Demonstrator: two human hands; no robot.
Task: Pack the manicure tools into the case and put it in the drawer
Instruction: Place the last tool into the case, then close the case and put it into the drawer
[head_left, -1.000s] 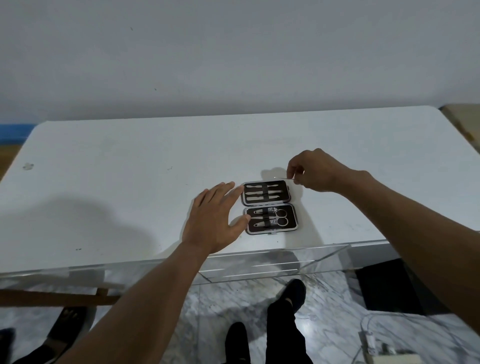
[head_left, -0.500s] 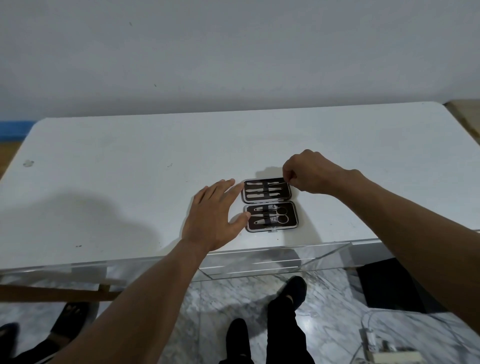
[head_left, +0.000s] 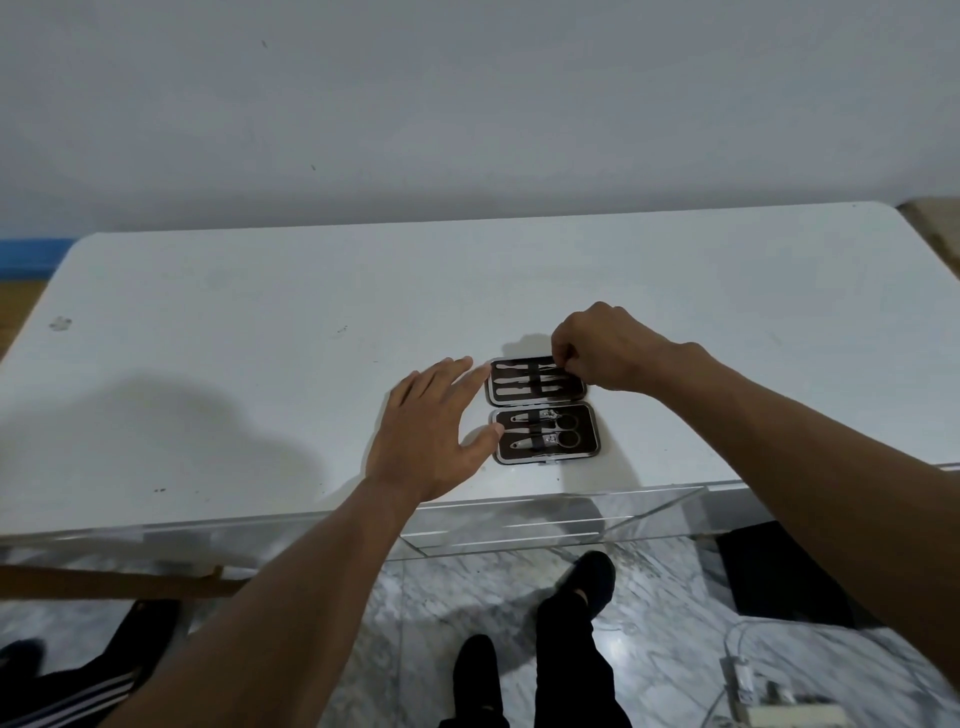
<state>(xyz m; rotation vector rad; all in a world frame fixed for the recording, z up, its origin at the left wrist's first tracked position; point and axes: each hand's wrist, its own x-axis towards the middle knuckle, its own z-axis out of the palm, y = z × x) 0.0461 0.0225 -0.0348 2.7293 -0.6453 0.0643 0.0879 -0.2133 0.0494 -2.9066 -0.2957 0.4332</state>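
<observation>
Tools mostly seated in open manicure case (head_left: 540, 408); our right hand (head_left: 597, 345) pinched one into the far half, left hand (head_left: 434, 436) splayed flat, empty. Closing and the drawer (head_left: 545, 519) remained.

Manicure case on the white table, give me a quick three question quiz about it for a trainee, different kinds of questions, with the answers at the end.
1. True or false: the manicure case lies open on the table.
2. Which hand pinches at the far half of the case? A) left hand B) right hand
3. Fill in: the scissors sit in the ____ half of the case.

Key:
1. True.
2. B; the right hand is curled at the far half's right end, while the left hand rests flat beside the case.
3. Near.
</observation>
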